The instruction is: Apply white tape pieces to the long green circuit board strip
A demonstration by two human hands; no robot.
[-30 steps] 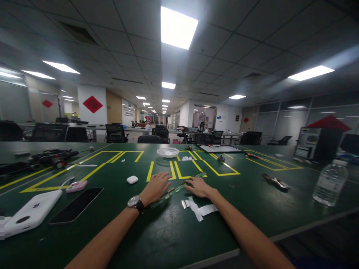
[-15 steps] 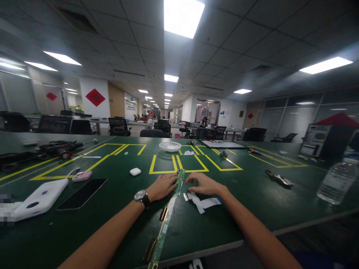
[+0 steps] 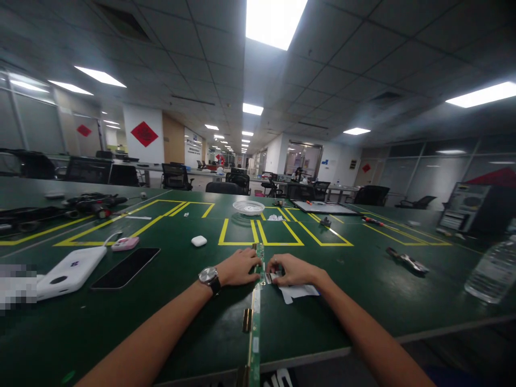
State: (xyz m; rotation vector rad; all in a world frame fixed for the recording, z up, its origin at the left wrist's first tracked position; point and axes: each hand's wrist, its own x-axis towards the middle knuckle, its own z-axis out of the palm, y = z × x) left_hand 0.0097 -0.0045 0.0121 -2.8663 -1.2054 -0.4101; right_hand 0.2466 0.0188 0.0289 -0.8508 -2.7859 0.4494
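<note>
A long, narrow green circuit board (image 3: 255,344) runs away from me down the middle of the table, with brown-gold flaps (image 3: 247,320) along its left edge. At its far end my left hand (image 3: 241,267), with a watch on the wrist, has its fingers and thumb closed on the board's left side. My right hand (image 3: 293,270) pinches the end of a white flat ribbon cable (image 3: 298,292) close against the board's right edge. The rest of the cable lies folded on the table below that hand. The right fingertips partly cover the cable's connector end.
To the left lie a black phone (image 3: 126,269), a white power bank (image 3: 72,273), a pink case (image 3: 125,244) and a white earbud case (image 3: 199,241). A white basket (image 3: 248,208) stands ahead. Rightward are a metal tool (image 3: 407,262) and a water bottle (image 3: 489,274).
My right hand has come down and taken the ribbon cable's end, bringing it to the board. The board has swung from slanted to nearly straight, my left hand still on it.
</note>
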